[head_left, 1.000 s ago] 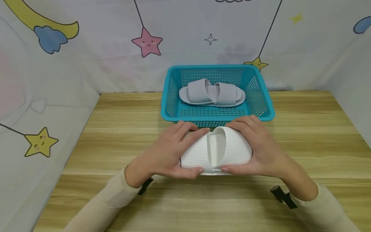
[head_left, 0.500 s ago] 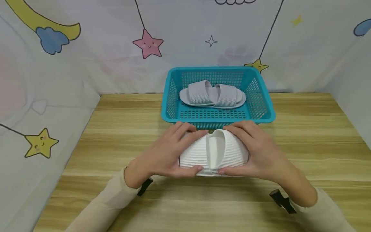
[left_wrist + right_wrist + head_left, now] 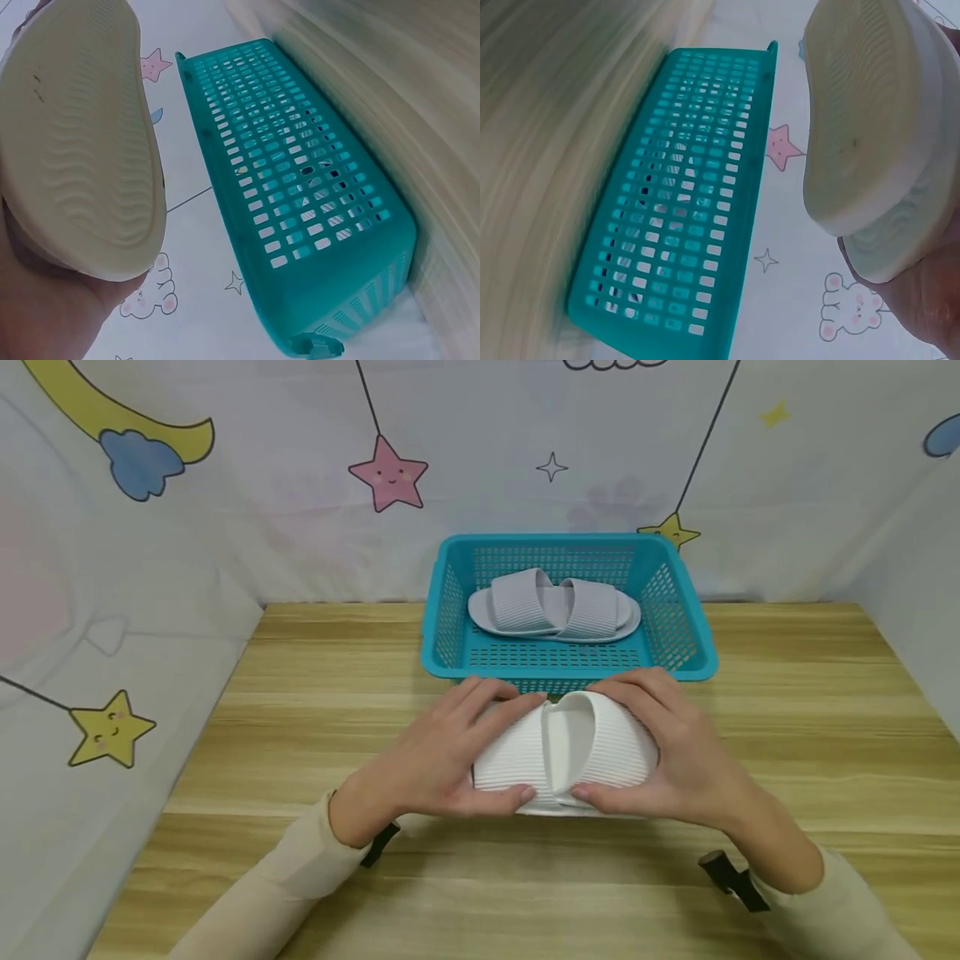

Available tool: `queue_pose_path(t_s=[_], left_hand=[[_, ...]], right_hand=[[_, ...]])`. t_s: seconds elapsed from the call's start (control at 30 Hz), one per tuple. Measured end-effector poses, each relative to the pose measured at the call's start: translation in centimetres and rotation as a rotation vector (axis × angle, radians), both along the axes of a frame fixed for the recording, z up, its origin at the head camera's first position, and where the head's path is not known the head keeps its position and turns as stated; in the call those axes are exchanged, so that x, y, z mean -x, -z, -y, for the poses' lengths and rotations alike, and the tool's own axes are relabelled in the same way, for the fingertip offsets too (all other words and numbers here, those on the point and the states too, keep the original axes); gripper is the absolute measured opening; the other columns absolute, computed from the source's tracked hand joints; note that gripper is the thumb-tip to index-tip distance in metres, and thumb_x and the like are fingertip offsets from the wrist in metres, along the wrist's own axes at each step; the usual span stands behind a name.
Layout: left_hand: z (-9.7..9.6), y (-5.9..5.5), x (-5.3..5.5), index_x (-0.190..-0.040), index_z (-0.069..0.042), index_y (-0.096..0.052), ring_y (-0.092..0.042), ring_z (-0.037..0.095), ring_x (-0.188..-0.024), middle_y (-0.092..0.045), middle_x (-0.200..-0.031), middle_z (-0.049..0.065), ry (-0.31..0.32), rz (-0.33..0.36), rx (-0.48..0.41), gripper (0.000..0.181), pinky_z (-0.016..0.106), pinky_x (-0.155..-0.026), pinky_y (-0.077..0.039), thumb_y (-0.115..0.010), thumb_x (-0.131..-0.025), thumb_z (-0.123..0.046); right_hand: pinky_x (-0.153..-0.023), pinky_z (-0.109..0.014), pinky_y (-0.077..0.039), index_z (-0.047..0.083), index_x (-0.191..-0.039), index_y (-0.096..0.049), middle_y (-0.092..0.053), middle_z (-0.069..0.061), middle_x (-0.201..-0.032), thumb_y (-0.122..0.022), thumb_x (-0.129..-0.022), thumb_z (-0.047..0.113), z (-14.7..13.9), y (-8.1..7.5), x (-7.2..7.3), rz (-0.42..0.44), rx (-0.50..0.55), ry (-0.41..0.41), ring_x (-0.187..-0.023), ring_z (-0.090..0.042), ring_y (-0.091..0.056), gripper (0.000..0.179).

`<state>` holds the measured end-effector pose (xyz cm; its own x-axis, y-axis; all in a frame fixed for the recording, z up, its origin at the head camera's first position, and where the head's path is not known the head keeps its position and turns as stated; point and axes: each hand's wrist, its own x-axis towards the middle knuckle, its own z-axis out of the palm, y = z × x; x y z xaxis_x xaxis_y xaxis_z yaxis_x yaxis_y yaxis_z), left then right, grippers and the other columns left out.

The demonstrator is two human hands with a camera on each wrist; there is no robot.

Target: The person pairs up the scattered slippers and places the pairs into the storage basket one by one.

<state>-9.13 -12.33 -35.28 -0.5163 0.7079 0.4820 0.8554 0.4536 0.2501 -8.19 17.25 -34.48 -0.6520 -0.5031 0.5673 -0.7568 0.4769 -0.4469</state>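
Note:
A pair of white slide slippers [image 3: 516, 762] with ribbed straps is held up just in front of the basket, one lapped against the other with the straps side by side. My left hand [image 3: 442, 760] grips them at the left end, thumb along the near side and fingers over the far side. At the right end my right hand [image 3: 678, 756] holds them the same way. From the left wrist, a pale wavy-patterned sole [image 3: 82, 157] shows above the table. Two overlapping soles [image 3: 866, 112] appear in the right wrist view.
Behind the hands, a blue-green perforated basket [image 3: 442, 664] stands on the wood-grain table [image 3: 330, 693]. Light grey slippers [image 3: 517, 603] lie inside it, toward the back. A white patterned cloth [image 3: 480, 410] hangs behind and at both sides.
Both hands keep their grip on the white slippers in nearly the same spot. The head view has shifted slightly. The basket and grey slippers stay put.

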Motion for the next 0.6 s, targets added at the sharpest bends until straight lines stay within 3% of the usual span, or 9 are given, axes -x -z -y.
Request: queue_pose_path(t_s=[0.17, 0.33, 0.43, 0.6], left_hand=[[0.0, -0.7, 0.1, -0.156, -0.012, -0.05, -0.055, 0.026, -0.127, -0.056, -0.145, 0.01, 0.001, 0.022, 0.01, 0.082, 0.042, -0.103, -0.05, -0.072, -0.093, -0.06], [0.5, -0.9, 0.3, -0.158, -0.01, -0.045, -0.05, 0.031, -0.141, -0.049, -0.156, 0.014, -0.004, 0.005, -0.01, 0.083, 0.05, -0.115, -0.044, -0.05, -0.102, -0.07], [1.2, -1.0, 0.6, -0.16, -0.01, -0.042, -0.046, 0.032, -0.146, -0.044, -0.161, 0.015, -0.044, -0.015, -0.022, 0.084, 0.052, -0.116, -0.043, -0.037, -0.104, -0.073], [2.6, -1.1, 0.8, -0.162, -0.011, -0.039, -0.041, 0.033, -0.15, -0.042, -0.163, 0.014, -0.101, -0.016, -0.013, 0.081, 0.055, -0.116, -0.041, -0.034, -0.107, -0.07]], right_hand=[[-0.088, -0.028, -0.046, 0.007, -0.133, -0.069, -0.066, -0.008, -0.126, -0.073, -0.082, 0.076, -0.5, -0.3, 0.4, -0.042, 0.02, -0.005, -0.113, -0.024, -0.056, 0.086], [-0.092, -0.024, -0.045, 0.005, -0.134, -0.068, -0.064, -0.01, -0.128, -0.072, -0.082, 0.077, -1.0, -0.9, 0.7, -0.033, 0.019, 0.018, -0.117, -0.024, -0.055, 0.089], [-0.093, -0.022, -0.045, 0.005, -0.133, -0.068, -0.064, -0.011, -0.129, -0.071, -0.081, 0.079, -1.5, -1.2, 0.9, -0.02, 0.021, 0.043, -0.119, -0.024, -0.054, 0.091], [-0.091, -0.018, -0.043, 0.005, -0.135, -0.068, -0.065, -0.013, -0.129, -0.072, -0.08, 0.079, -2.4, -1.4, 1.7, -0.063, 0.029, 0.064, -0.117, -0.026, -0.056, 0.092]])
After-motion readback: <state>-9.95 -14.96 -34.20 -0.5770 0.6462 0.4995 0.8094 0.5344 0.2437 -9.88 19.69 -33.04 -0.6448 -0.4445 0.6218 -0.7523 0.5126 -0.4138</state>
